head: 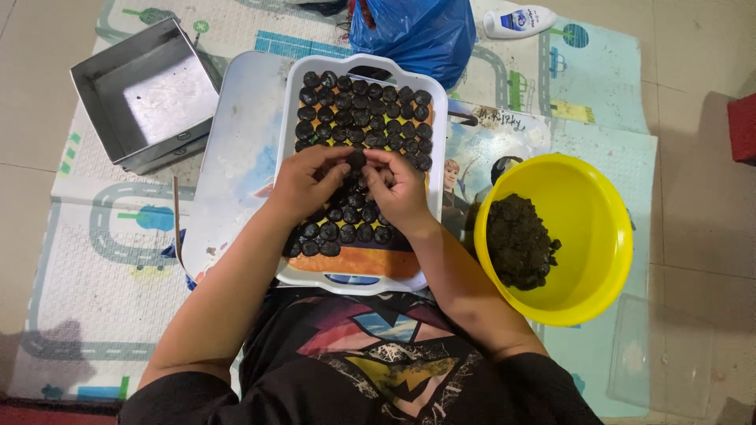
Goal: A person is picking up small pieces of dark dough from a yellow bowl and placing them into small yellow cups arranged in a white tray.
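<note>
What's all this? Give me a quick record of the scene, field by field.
Left hand: over the tray, fingertips pinching a dark ball together with the right hand
Right hand: over the tray, meeting the left hand at the middle
Tray: white, filled with rows of dark balls
Bowl: yellow, right of the tray, holds a dark mixture
Tin: square metal, upper left
Bag: blue, behind the tray
Bottle: white, lying at the top
Mat: patterned, under everything

Hands [354, 185] hiding middle dark balls [358, 161], blue bag [409, 27] cut off at top
</note>
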